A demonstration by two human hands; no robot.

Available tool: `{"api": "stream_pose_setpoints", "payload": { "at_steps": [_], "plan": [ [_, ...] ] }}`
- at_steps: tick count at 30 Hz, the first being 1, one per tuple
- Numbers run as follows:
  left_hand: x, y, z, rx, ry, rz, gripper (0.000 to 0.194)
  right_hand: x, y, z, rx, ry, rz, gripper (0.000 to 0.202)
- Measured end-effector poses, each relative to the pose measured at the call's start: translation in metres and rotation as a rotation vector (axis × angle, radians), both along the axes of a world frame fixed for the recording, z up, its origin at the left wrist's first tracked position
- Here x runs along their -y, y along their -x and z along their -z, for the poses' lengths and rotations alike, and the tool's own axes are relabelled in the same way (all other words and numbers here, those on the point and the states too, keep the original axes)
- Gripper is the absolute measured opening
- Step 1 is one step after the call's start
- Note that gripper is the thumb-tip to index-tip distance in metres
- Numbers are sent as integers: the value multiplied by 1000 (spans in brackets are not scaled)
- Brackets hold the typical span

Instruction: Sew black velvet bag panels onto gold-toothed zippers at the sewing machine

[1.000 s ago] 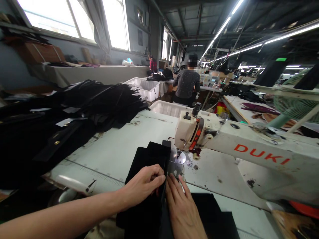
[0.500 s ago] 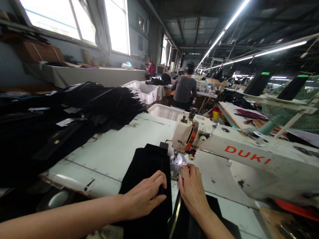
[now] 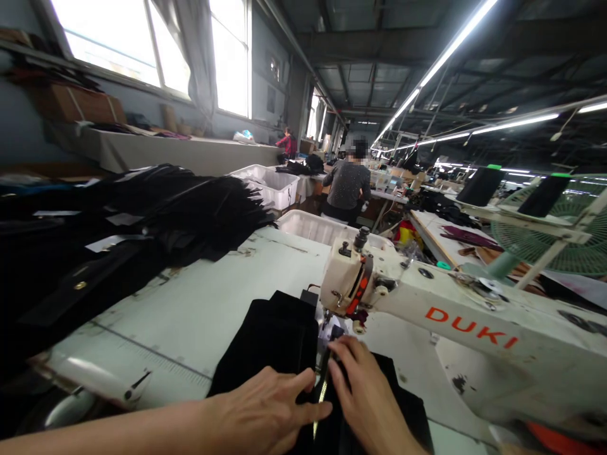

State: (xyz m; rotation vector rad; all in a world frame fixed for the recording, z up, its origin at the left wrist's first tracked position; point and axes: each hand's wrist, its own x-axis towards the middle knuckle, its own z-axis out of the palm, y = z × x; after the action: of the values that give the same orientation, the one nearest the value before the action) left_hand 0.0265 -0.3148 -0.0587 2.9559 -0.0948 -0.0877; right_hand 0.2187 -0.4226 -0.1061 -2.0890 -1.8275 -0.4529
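A black fabric piece (image 3: 265, 335) lies on the sewing machine bed, left of the needle area. A gold-toothed zipper (image 3: 322, 393) runs between my hands up to the presser foot (image 3: 327, 322), with more black fabric (image 3: 403, 392) on its right. My left hand (image 3: 270, 404) grips the fabric beside the zipper, its thumb reaching across the teeth and the other fingers bent. Close to the foot, my right hand (image 3: 365, 395) has thumb and fingertips closed on the zipper's right edge. My palms hide part of the fabric.
The white sewing machine (image 3: 455, 322) spans the right side. A pile of black pieces (image 3: 156, 208) covers the table's left. White plastic bins (image 3: 303, 224) stand behind it. A person (image 3: 348, 183) sits farther back. Thread cones (image 3: 481, 185) and a green fan (image 3: 554, 227) are at right.
The zipper and right-hand fabric have come up to the presser foot, carried by my right hand. My left hand has shifted toward the zipper, its thumb now over it. The view has tilted slightly.
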Motion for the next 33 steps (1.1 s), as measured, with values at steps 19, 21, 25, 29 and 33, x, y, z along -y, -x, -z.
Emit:
{"api": "stream_pose_setpoints", "payload": {
  "at_steps": [19,21,25,29,33],
  "plan": [
    [-11,1,-9,8,221,-213,60,10,3,33,88,-197,-179,30],
    [-10,-2,-14,-46,202,-246,60,12,0,37,121,-216,-193,30],
    [-9,-5,-12,-74,194,-246,66,15,-6,38,286,-218,-234,29],
    [-14,-10,0,-63,175,-241,66,6,-5,23,318,-219,-205,36],
    [-25,-17,8,58,178,-183,69,-1,-4,12,294,-198,-110,43]
  ]
}}
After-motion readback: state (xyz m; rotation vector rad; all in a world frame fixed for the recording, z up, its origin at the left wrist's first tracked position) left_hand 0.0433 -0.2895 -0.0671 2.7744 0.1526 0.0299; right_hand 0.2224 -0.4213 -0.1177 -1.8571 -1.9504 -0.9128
